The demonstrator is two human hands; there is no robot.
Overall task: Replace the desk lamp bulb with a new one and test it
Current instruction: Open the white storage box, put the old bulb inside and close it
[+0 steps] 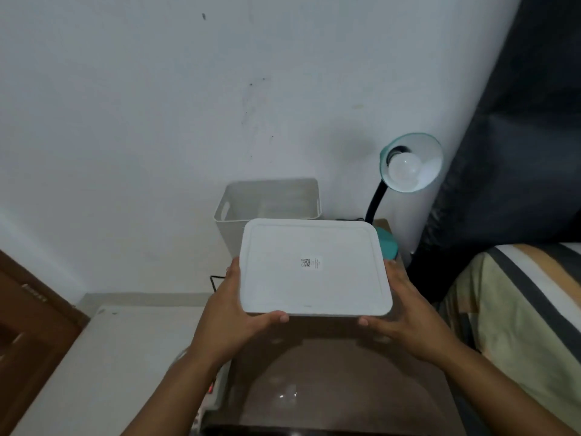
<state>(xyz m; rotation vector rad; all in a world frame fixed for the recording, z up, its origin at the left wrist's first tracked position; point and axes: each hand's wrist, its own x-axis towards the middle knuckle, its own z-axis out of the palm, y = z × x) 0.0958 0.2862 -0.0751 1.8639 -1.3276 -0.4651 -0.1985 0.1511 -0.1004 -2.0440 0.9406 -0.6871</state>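
Bulb point(404, 170) sits in lamp point(408, 162). Lid point(315, 269) gripped at both edges by left hand point(234, 306) and right hand point(405, 313); keep level, set aside on bench point(330, 388), clear of bin point(270, 199).

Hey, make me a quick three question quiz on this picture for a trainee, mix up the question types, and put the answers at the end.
1. True or false: the bulb sits in the lamp shade.
2. What do the left hand and right hand hold? A) white lid B) a book C) a spare bulb
3. Fill in: the open white bin stands against the ____.

Key: 1 true; 2 A; 3 wall.
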